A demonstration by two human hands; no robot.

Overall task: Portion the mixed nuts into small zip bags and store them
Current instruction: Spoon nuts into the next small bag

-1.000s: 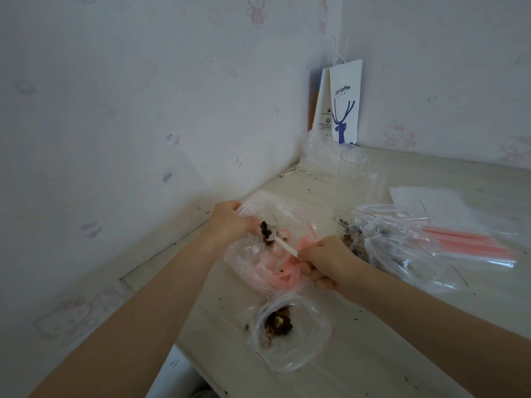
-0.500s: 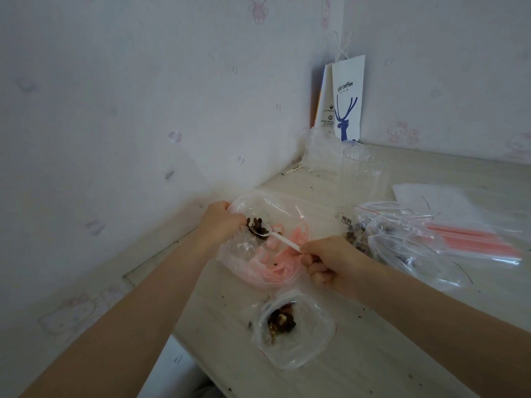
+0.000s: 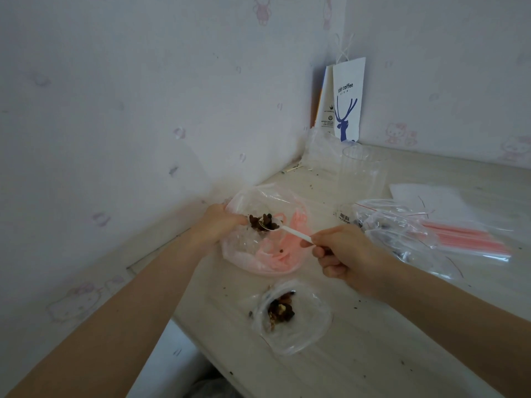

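Note:
My left hand point(image 3: 217, 223) grips the left rim of a large clear bag with pink print point(image 3: 267, 254), holding its mouth open on the table. My right hand point(image 3: 342, 254) pinches the handle of a white plastic spoon point(image 3: 290, 230). The spoon's bowl is heaped with dark mixed nuts point(image 3: 264, 222) and hovers over the open bag near my left fingers. In front of the big bag lies a small clear zip bag point(image 3: 304, 326) with a little pile of nuts point(image 3: 280, 310) inside, its mouth open.
A heap of clear zip bags with red seals point(image 3: 416, 234) lies to the right, beside white paper point(image 3: 431, 196). An upright clear bag point(image 3: 360, 170) and a white coffee paper bag point(image 3: 346, 101) stand in the corner. Walls close the left and back; crumbs dot the pale table point(image 3: 373, 354).
The loaded spoon has lifted slightly and shifted left toward my left hand above the big bag. My right hand has drawn back to the right along the handle.

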